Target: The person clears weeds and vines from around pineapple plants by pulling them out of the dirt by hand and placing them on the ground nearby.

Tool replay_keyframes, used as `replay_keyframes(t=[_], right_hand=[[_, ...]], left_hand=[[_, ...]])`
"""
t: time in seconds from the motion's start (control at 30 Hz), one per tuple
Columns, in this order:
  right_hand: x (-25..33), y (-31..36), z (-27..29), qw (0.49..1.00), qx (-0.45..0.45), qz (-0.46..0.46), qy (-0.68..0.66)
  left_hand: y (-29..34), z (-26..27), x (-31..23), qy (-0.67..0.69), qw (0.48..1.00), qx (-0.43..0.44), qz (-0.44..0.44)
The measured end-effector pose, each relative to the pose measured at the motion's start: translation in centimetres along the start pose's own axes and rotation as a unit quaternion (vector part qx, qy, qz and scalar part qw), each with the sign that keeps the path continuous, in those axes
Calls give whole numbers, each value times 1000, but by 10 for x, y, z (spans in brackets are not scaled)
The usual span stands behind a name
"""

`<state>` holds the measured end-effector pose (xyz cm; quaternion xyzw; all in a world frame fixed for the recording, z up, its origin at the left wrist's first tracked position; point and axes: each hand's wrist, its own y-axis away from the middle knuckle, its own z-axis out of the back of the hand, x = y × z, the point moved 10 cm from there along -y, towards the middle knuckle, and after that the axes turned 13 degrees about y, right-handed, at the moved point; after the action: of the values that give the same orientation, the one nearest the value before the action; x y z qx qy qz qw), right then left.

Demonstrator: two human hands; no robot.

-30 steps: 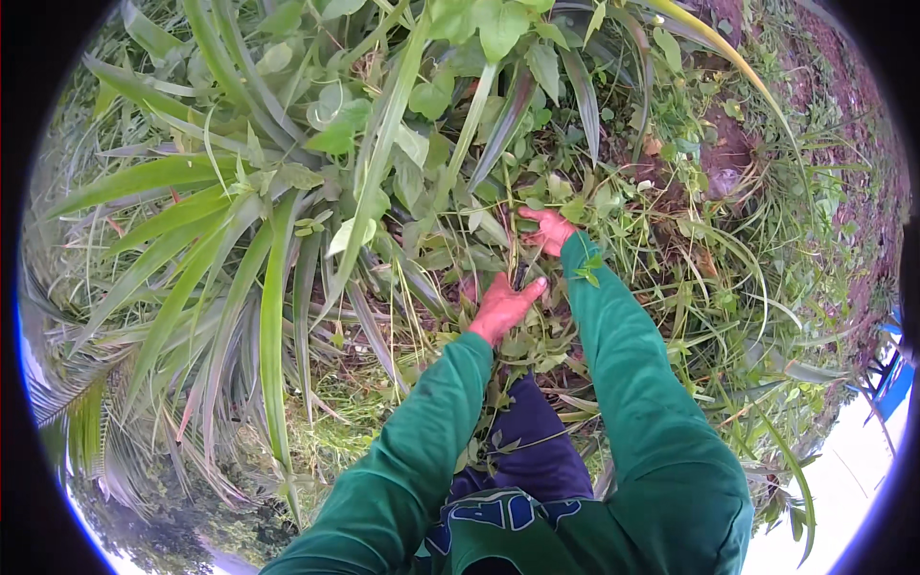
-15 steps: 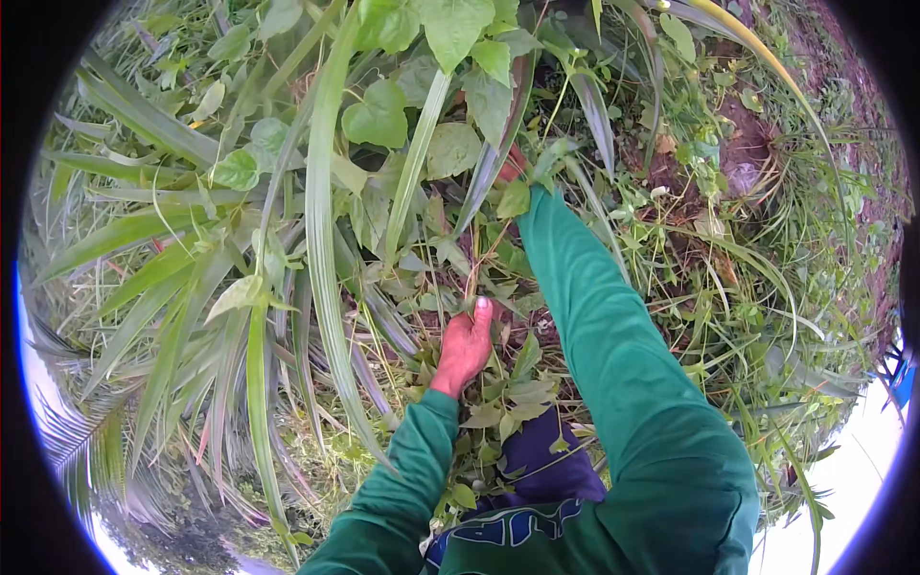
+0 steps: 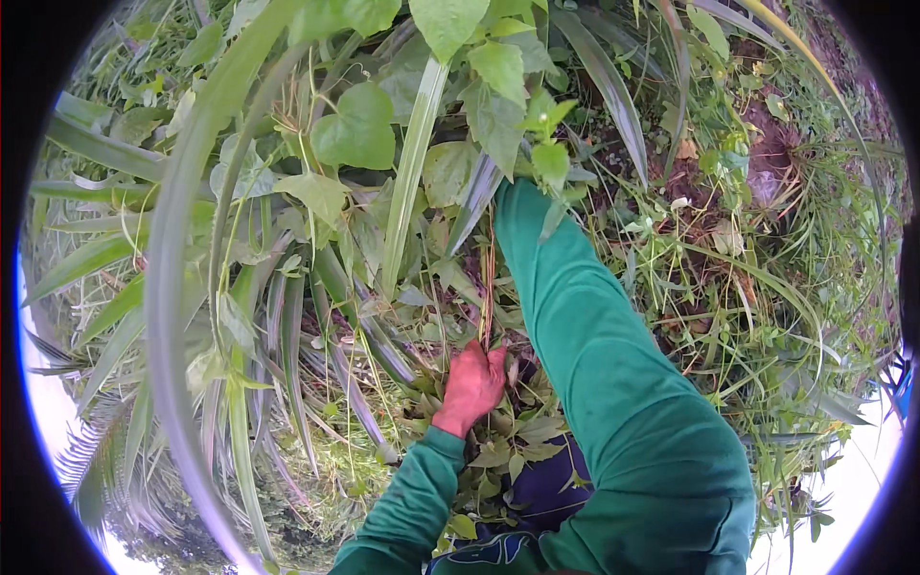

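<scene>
Thin brown vine stems (image 3: 490, 287) run up from my left hand (image 3: 471, 385), whose fingers are closed round them low among the plants. Below that hand hang leafy vine ends (image 3: 522, 436) with green leaves. My right arm in its green sleeve (image 3: 594, 316) reaches forward into the foliage. Leaves cover my right hand, so its fingers and anything in them are hidden. A broad heart-shaped vine leaf (image 3: 356, 127) and a long, stiff, striped leaf blade (image 3: 417, 172) hang in front of the place it reaches into.
Long, arching, spiny-edged leaves (image 3: 172, 278) crowd the left side, one very close to me. Weeds and grass (image 3: 767, 249) cover the right, with patches of brown soil (image 3: 767, 158). Dark purple cloth (image 3: 546, 489) shows below my arms.
My left hand has moved down, toward me, and turned, with the stems now stretched straight above it. My right hand has gone out of sight behind leaves. The near long leaf has swung left.
</scene>
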<state>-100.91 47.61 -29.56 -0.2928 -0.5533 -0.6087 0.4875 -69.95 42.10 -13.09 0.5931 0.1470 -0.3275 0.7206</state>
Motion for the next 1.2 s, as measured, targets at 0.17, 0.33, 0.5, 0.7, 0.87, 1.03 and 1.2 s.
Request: replay_keyframes(t=[0.17, 0.33, 0.5, 0.7, 0.87, 1.03, 1.2], right_hand=[[-15, 7, 2, 999, 9, 1, -31], [-26, 22, -12, 997, 14, 5, -69], [-33, 31, -29, 993, 10, 33, -117], [-43, 32, -13, 984, 37, 52, -169], [-71, 92, -29, 960, 57, 47, -270], [-39, 145, -17, 959, -11, 190, -212], [-66, 245, 14, 987, -47, 6, -154]], left_hand=[[1, -16, 4, -46, 998, 29, -4], [-1, -18, 26, -39, 999, 28, 14], [-5, -18, 47, 26, 997, 46, -58], [14, 22, 17, 224, 973, 25, -57], [61, 33, 65, 39, 985, 33, -163], [118, 58, 75, 174, 983, 55, -33], [217, 54, 112, 94, 990, 93, -51]])
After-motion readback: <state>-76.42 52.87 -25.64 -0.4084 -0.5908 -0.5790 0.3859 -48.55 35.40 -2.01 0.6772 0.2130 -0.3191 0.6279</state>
